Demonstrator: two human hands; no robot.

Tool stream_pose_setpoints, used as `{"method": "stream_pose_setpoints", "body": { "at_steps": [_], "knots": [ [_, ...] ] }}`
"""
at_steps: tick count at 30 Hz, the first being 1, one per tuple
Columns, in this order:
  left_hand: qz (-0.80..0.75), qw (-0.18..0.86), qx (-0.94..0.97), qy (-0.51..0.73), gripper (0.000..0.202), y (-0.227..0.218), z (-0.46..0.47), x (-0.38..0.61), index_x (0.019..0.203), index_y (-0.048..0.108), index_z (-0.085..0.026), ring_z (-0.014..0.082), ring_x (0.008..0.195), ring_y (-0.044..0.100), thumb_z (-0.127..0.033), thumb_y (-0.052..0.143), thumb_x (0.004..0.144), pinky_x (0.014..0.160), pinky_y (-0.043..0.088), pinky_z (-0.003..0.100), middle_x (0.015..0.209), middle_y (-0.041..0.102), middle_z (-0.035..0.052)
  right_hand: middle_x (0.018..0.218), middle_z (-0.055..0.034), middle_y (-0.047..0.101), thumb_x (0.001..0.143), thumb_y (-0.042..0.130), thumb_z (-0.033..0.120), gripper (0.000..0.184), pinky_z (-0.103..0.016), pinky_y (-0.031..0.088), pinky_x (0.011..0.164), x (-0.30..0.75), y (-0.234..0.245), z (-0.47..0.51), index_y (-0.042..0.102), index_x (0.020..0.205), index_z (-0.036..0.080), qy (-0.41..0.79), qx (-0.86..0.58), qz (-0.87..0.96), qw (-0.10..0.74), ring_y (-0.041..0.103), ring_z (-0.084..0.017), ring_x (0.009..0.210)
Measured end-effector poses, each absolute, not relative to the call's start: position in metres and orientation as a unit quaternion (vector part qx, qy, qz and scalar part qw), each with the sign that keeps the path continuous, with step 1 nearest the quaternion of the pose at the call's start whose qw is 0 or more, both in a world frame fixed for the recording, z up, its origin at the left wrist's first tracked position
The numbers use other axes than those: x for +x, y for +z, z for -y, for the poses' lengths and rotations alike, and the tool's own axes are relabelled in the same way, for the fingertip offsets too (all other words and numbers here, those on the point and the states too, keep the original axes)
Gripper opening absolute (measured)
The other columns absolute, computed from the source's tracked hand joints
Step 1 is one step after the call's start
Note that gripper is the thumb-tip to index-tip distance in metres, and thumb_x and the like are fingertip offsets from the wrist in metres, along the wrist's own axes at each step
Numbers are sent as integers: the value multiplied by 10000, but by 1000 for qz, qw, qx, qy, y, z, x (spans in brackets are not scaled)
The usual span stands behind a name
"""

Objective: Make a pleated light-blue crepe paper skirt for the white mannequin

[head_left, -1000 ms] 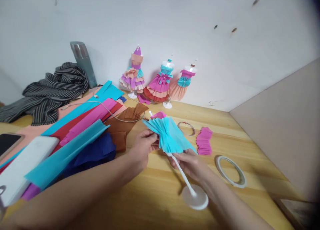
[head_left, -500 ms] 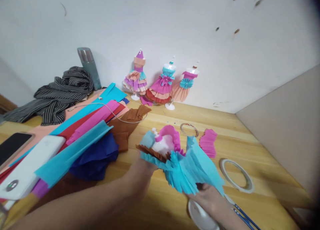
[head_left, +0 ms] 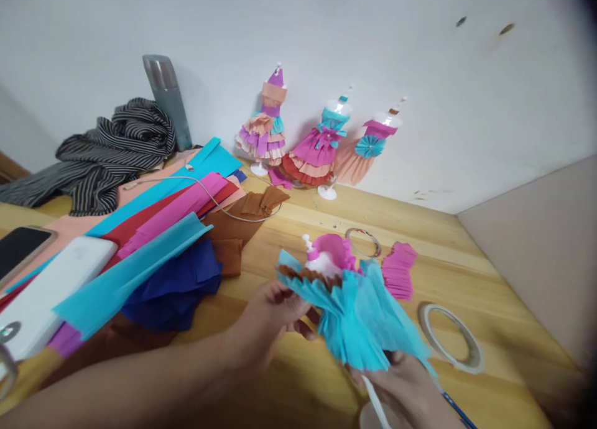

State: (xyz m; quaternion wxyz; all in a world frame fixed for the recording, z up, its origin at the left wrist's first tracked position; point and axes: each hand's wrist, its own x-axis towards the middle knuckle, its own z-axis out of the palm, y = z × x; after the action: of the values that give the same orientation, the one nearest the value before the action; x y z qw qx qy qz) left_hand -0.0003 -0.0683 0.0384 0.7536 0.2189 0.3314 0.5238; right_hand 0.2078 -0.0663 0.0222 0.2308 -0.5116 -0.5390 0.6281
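A small white dress-form mannequin (head_left: 325,262) leans toward the upper left in front of me, with pink paper at its neck and side. Pleated turquoise crepe paper (head_left: 347,320) wraps its body, with a brown ruffle (head_left: 305,275) along the upper edge. My left hand (head_left: 275,311) is at the left edge of the turquoise paper, fingers curled and thumb against it. Lower down, my right hand (head_left: 403,382) is closed around the bottom of the turquoise skirt, by the white stand stem (head_left: 377,403). The stand's base is partly hidden by this hand.
Three dressed mannequins (head_left: 319,152) stand against the wall. A tape roll (head_left: 451,339), a thinner ring (head_left: 364,241), pink pleated paper (head_left: 398,270) and partly hidden blue-handled scissors (head_left: 459,410) lie right. Left are crepe sheets (head_left: 135,273), a power bank (head_left: 58,295), a phone (head_left: 23,252), striped cloth (head_left: 119,149) and a flask (head_left: 168,102).
The mannequin has shifted slightly right in view. My left hand's fingers, earlier hidden behind the turquoise paper, now show below its edge. The right hand keeps its hold; the camera view has shifted.
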Motion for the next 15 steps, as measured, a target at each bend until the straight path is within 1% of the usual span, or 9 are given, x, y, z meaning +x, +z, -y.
{"method": "stream_pose_setpoints", "body": {
  "at_steps": [1, 2, 5, 7, 10, 12, 15],
  "knots": [
    [-330, 762, 209, 517, 410, 41, 68, -2, 760, 668, -137, 134, 619, 593, -474, 815, 579, 530, 463, 228, 712, 645, 38, 461, -37, 531, 530, 746, 650, 489, -302, 419, 521, 204, 26, 65, 576, 470, 195, 657, -507, 509, 228, 485, -159, 480],
    [-330, 767, 200, 512, 388, 43, 67, -4, 747, 659, -136, 125, 607, 585, -447, 819, 581, 524, 454, 222, 692, 632, 27, 450, -18, 506, 537, 750, 638, 486, -283, 389, 489, 199, 30, 64, 574, 480, 188, 682, -492, 482, 247, 448, -132, 447],
    [-342, 775, 177, 502, 337, 44, 66, -8, 729, 644, -130, 112, 579, 572, -411, 786, 609, 505, 423, 210, 654, 615, 18, 496, 10, 517, 565, 783, 548, 426, -232, 328, 428, 187, 38, 59, 640, 666, 159, 762, -451, 395, 247, 415, -89, 410],
    [-362, 773, 159, 496, 289, 42, 65, -10, 727, 636, -129, 119, 573, 577, -369, 748, 610, 500, 417, 214, 641, 626, 26, 578, -10, 578, 583, 785, 519, 441, -211, 337, 417, 182, 38, 56, 662, 770, 140, 788, -432, 367, 239, 444, -81, 425],
    [-388, 764, 137, 497, 190, 38, 63, -10, 682, 608, -132, 134, 562, 585, -250, 684, 554, 507, 426, 227, 592, 630, 30, 659, -38, 632, 613, 773, 514, 484, -196, 382, 422, 180, 34, 50, 675, 884, 124, 811, -405, 365, 212, 512, -98, 479],
    [-394, 757, 133, 505, 154, 37, 63, -9, 649, 590, -132, 133, 539, 579, -210, 650, 530, 509, 428, 231, 557, 627, 30, 638, -32, 633, 622, 773, 510, 491, -187, 390, 421, 180, 31, 48, 676, 912, 126, 822, -389, 371, 188, 526, -103, 487],
    [-397, 748, 146, 511, 156, 35, 64, -9, 646, 586, -128, 127, 505, 580, -231, 664, 558, 499, 423, 227, 534, 627, 26, 625, -27, 639, 622, 787, 488, 445, -179, 401, 437, 180, 30, 47, 686, 875, 136, 825, -387, 366, 191, 524, -92, 478]
  ]
}}
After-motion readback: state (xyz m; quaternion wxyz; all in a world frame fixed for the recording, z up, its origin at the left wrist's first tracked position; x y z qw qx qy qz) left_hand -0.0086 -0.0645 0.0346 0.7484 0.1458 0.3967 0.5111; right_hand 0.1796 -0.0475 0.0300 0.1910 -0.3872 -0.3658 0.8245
